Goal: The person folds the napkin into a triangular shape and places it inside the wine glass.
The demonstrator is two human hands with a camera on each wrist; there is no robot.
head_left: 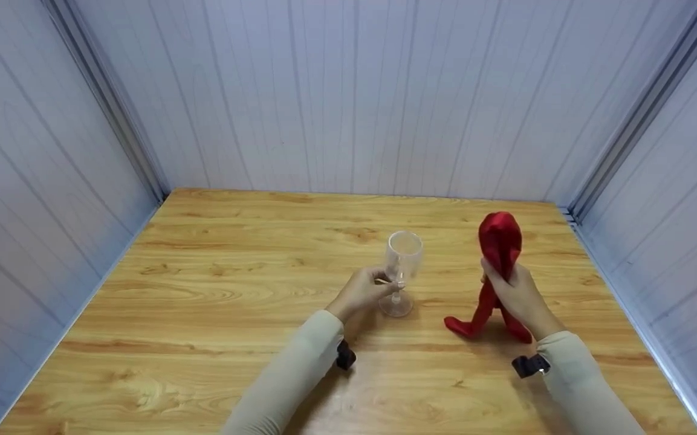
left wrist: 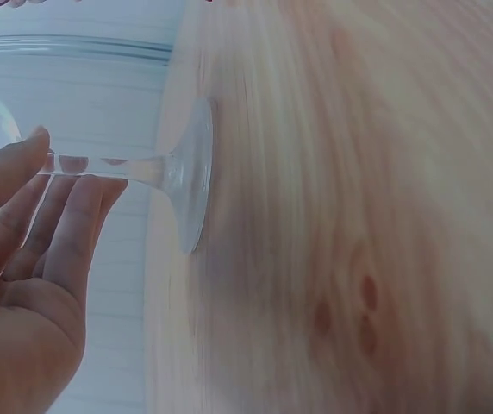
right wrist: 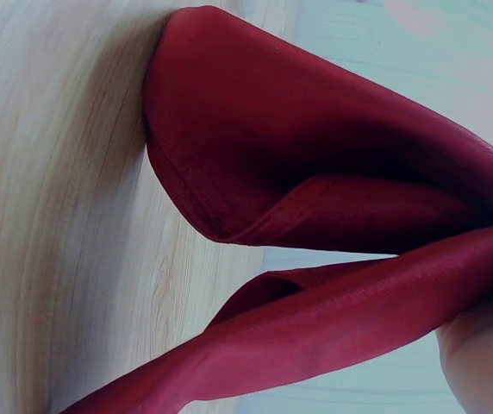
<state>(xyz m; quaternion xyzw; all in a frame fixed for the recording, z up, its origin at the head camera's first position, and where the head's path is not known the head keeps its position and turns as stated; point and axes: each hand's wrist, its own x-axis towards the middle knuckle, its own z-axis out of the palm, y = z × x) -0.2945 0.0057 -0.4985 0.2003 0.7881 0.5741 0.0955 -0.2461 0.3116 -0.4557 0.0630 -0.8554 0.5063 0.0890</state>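
A clear stemmed glass point(head_left: 404, 261) stands upright near the middle of the wooden table. My left hand point(head_left: 365, 291) pinches its stem between thumb and fingers, just under the bowl. In the left wrist view the round foot point(left wrist: 193, 177) of the glass is at the tabletop, and the stem runs into the fingers point(left wrist: 72, 220). To the right, my right hand point(head_left: 516, 294) grips a red cloth point(head_left: 500, 235) round its middle. A rounded fold sticks up above the fist, and two ends hang down to the table. The right wrist view is mostly filled by the cloth's drooping folds point(right wrist: 255, 121).
The wood-grain table point(head_left: 203, 290) is enclosed by pale panelled walls point(head_left: 324, 96) at the back and both sides. Black wrist cameras are strapped at both cuffs, the left one point(head_left: 346, 355) close over the tabletop.
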